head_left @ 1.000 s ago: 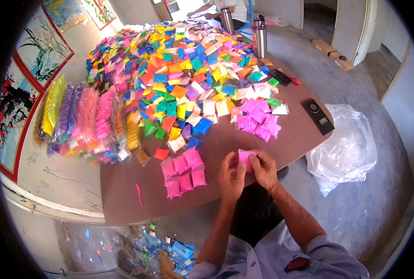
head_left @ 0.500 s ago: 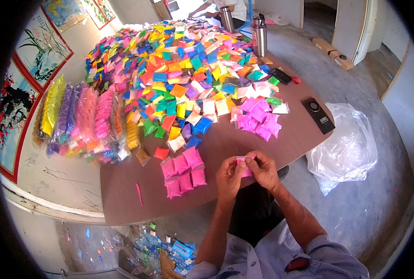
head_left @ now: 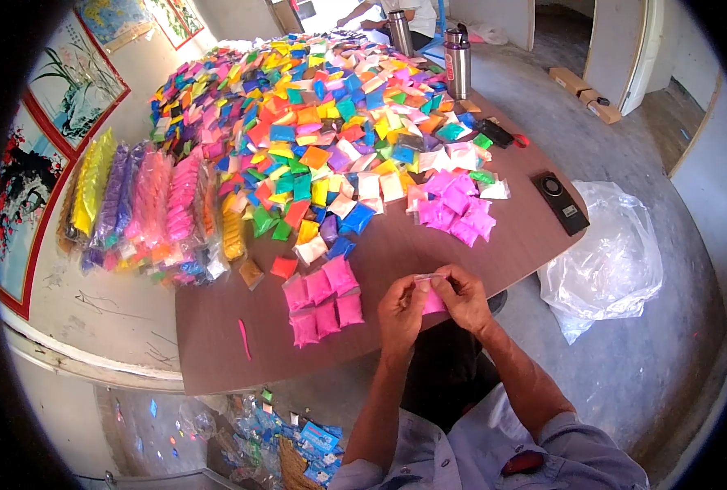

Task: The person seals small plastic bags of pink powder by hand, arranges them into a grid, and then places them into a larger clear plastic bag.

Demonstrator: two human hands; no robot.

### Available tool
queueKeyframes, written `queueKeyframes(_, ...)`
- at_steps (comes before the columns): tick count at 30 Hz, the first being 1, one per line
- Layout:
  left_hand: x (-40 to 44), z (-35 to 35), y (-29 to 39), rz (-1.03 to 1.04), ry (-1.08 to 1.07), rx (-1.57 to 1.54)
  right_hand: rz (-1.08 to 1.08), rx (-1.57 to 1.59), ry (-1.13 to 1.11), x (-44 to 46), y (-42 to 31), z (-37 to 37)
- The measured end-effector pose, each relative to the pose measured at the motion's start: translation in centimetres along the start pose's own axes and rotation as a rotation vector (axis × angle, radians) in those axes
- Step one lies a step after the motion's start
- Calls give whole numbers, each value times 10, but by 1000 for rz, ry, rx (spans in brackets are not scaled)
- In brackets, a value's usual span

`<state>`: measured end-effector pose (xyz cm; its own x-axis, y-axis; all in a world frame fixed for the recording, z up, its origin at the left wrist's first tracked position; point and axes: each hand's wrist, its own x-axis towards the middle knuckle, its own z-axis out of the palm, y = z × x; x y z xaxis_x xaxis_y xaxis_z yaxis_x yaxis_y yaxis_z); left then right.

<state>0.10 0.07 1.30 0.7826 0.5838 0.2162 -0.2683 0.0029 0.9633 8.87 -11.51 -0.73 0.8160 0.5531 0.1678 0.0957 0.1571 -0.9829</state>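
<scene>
Between my hands, just above the table's front edge, is a small pink packet [head_left: 433, 302]. My left hand [head_left: 402, 309] pinches its upper left side, and my right hand [head_left: 463, 300] pinches the upper right side; the fingers partly cover its top. To the left, several pink packets [head_left: 323, 299] lie in two rows on the brown table [head_left: 396, 237]. Beyond my hands is a loose cluster of pinkish-purple packets [head_left: 456, 206]. A large heap of packets in many colours [head_left: 298, 131] spreads over the far part of the table.
Long bags of sorted packets [head_left: 147, 204] stand at the left. A pink tool [head_left: 244, 340] lies near the front left edge. At the right are a black device [head_left: 558, 204], two steel flasks [head_left: 457, 64] and a clear plastic bag [head_left: 600, 253]. A person [head_left: 412, 18] sits beyond the heap.
The pink packet in my hands has moved slightly lower and tilted, and my fingers have closed in along its top edge. The packets on the table look unchanged.
</scene>
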Motion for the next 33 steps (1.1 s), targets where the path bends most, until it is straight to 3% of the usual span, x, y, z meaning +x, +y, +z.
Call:
queueKeyframes(6,0,-7,-6,-103,-75,31,0,-7,5,0,-7,-3)
queueKeyframes(24,-4,-6,-10,-65,-53,139,-24,89,76,2,-5,2)
queueKeyframes(29,-5,-4,-12,-65,19,31,42,-190,-46,4,-11,-2)
queueKeyframes(33,-3,6,5,-25,6,90,66,-135,-2,1,-6,0)
